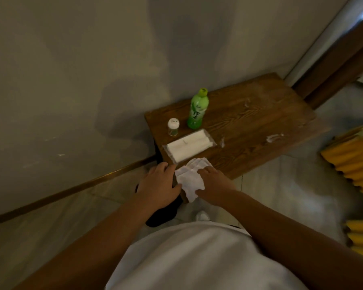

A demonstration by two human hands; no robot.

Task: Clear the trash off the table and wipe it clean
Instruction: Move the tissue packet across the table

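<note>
At six o'clock on our brown wooden table (249, 114), left hand (159, 185) and right hand (215, 185) pinch a crumpled white tissue (190, 181); wiping the white smears (274, 138) at three o'clock looks next.

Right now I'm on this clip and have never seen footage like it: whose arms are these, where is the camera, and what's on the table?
There is no machine here. One wide-angle camera sits on a person's head and looks forward and down, so the two bare arms coming up from the bottom are the wearer's own.

The small wooden table stands against a wall. On it are an upright green bottle, a small clear jar with a white lid and a flat pack of tissues. Whitish smears or scraps mark the wood on the right.

At the near corner lies a crumpled white tissue. The left hand and right hand rest on either side of it, fingers touching its edges; whether they grip it is unclear.
</note>
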